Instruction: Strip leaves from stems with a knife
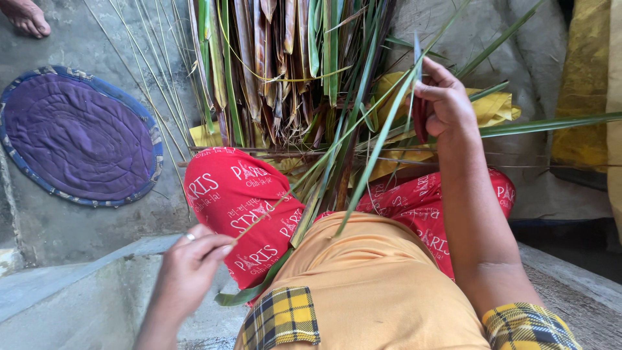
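Left hand (188, 269) pinched the thin pale midrib (259, 217) of a long green palm leaflet (376, 146) across the lap, right hand (440, 104) clenched around it higher up, stripping partway done, bundled green-brown fronds (272, 58) on the floor untouched.

Long green palm leaf strip (376, 139) slants across lap, w/ thin pale midrib (259, 217) peeling off.
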